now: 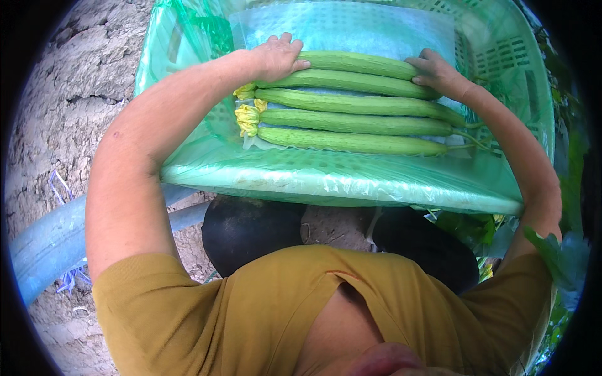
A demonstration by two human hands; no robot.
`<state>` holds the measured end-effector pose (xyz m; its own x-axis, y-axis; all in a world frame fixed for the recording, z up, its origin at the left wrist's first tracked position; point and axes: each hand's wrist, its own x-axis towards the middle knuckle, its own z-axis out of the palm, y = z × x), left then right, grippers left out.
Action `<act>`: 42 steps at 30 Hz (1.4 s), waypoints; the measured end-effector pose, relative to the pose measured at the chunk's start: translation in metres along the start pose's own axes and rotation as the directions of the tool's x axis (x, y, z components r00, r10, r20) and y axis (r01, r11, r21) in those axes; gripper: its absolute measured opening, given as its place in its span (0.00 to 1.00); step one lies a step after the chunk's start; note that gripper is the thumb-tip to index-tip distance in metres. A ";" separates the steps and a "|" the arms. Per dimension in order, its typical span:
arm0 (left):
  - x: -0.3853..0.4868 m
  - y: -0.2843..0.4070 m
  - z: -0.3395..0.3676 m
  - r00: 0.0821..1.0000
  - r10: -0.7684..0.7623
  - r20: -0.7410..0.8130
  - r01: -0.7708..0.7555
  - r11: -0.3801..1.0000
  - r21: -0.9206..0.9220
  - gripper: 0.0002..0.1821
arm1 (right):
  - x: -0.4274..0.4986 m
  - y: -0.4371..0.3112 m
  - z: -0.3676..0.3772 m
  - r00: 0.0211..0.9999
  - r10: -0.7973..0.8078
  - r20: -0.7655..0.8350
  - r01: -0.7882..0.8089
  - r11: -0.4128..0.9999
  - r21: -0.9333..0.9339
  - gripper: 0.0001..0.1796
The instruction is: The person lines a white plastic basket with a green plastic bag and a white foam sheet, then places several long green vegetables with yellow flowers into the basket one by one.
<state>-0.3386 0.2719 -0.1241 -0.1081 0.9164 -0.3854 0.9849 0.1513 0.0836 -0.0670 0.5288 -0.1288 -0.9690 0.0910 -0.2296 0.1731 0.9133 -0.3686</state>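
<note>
Several long green luffa gourds (357, 121) lie side by side across a pale sheet (367, 28) inside a green plastic crate (338, 181) lined with thin green film. Yellow blossoms (247, 120) sit at their left ends, and thin stems show at the right ends of the nearer ones. My left hand (280, 56) rests on the left end of the farthest gourd (357, 64), covering its tip. At that gourd's right end is my right hand (435, 70), fingers bent over it and touching the second gourd (348, 82). Both hands hold the farthest gourd at its ends.
Dry, cracked soil (61, 117) lies left of the crate. A blue-grey hose or pipe (51, 244) runs over it at lower left, near purple string (73, 279). Green leaves (548, 254) stand along the right side. Dark-clad knees (254, 230) are below the crate's near rim.
</note>
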 end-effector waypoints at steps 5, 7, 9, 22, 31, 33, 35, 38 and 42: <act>-0.007 0.033 0.002 0.968 0.213 -0.137 -0.215 0.977 -0.006 0.40 | -0.003 -0.009 -0.004 0.994 0.059 0.088 -0.049 0.993 -0.104 0.25; -0.010 0.043 0.005 0.972 0.213 -0.096 -0.204 0.975 0.091 0.46 | -0.005 -0.018 -0.011 0.988 0.110 0.111 -0.091 0.983 -0.160 0.26; -0.010 0.044 0.006 0.974 0.200 -0.106 -0.190 0.977 0.098 0.50 | -0.010 -0.029 -0.026 0.994 0.090 0.068 -0.057 0.920 -0.388 0.26; 0.011 0.042 -0.033 0.982 0.064 0.179 -0.120 0.939 0.322 0.51 | -0.298 -0.165 -0.060 0.605 0.097 -0.790 -0.351 0.923 -0.155 0.23; -0.052 0.105 -0.127 0.898 0.254 -0.360 -0.283 0.959 -0.030 0.26 | -0.429 -0.323 0.206 -0.036 0.773 -0.633 -0.564 0.508 0.651 0.14; -0.085 0.134 -0.138 0.853 0.279 -0.441 -0.389 0.904 -0.181 0.25 | -0.438 -0.332 0.238 -0.123 0.887 -0.446 -0.473 0.343 0.812 0.12; -0.111 0.161 -0.134 0.841 0.254 -0.478 -0.340 0.935 -0.101 0.23 | -0.443 -0.317 0.255 -0.175 0.884 -0.434 -0.447 0.321 0.835 0.13; -0.128 0.187 -0.120 0.817 0.287 -0.501 -0.374 0.924 -0.081 0.23 | -0.443 -0.265 0.265 -0.166 0.934 -0.315 -0.489 0.200 0.849 0.17; -0.130 0.199 -0.096 0.794 0.305 -0.526 -0.337 0.941 0.037 0.24 | -0.429 -0.189 0.273 -0.161 0.970 -0.183 -0.583 0.056 0.811 0.20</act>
<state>-0.1416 0.2184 0.0312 0.1432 0.9687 0.2026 0.9681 -0.1797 0.1747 0.3636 0.2088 -0.2062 0.2921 0.9437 -0.1554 0.7172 -0.3236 -0.6171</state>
